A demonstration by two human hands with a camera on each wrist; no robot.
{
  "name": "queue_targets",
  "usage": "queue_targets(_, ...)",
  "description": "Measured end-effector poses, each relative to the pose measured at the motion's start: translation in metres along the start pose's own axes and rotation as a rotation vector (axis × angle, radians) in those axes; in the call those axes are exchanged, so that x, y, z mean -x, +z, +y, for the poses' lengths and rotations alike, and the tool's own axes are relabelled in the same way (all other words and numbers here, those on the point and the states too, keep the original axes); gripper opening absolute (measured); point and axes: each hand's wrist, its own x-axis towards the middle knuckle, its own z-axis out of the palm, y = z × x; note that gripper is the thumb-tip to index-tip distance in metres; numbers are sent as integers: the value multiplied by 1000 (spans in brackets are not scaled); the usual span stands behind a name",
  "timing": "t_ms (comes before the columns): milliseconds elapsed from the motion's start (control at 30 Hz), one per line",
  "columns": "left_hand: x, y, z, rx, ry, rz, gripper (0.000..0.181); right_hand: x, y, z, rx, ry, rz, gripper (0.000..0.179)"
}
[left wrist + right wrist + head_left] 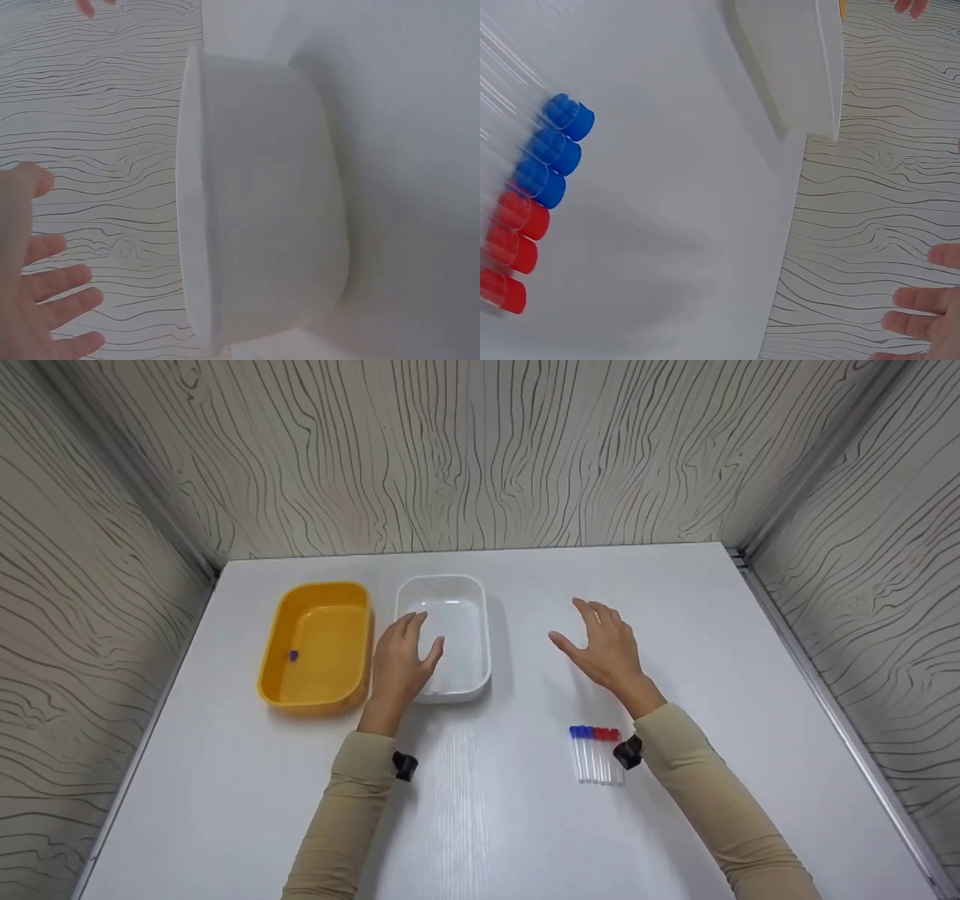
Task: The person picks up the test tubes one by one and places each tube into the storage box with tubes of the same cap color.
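Above the near left edge of the white bin hovers my left hand, its fingers spread and nothing in them. My right hand is held over the table to the right of that bin, fingers apart, holding nothing. Just below it in the head view lies a row of clear test tubes, side by side, some with blue caps and some with red caps. A yellow bin stands left of the white one, with a single blue-capped tube inside.
The white table carries both bins and the tubes. Wood-patterned panels enclose it at the back and both sides. Dark wrist cameras sit on both sleeves, the right one overlapping the tube row in the head view.
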Motion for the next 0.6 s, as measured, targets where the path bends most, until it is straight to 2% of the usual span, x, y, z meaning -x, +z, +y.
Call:
queue_targets(200,13,8,-7,129,-69,28,38,11,6,7,-52,-14,2,68)
queue_targets(467,24,13,-18,204,-130,15,37,28,9,12,-154,13,-103,64)
queue_targets(600,30,18,-27,264,-207,-8,39,38,11,18,-211,16,-144,63)
